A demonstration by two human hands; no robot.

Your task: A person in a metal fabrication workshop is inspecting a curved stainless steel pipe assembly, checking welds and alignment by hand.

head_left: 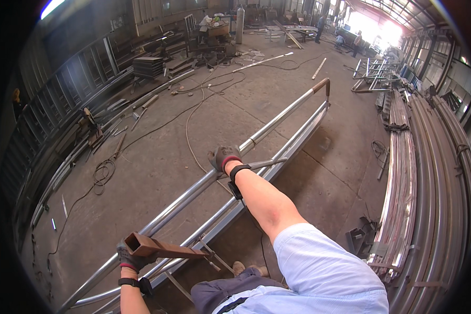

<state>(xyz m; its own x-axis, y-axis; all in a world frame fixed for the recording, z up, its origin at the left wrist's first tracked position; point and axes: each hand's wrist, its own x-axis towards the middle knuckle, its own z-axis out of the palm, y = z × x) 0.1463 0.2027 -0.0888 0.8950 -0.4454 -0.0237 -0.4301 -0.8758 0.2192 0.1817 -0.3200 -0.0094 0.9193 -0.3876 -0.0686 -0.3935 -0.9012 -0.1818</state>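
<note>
Left hand (133,259): curled round rusty square tube (172,250), over near end of tubular metal frame (186,199)
Right hand (225,157): gripping frame's upper rail (277,122)
Room: concrete floor (157,162) both sides of frame
Right edge: long metal pipes (438,172), well apart

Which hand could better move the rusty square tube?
Left, probably. The left hand touches the rusty brown square metal tube near its open end; the right hand is farther away, on a shiny silver round metal rail.
</note>
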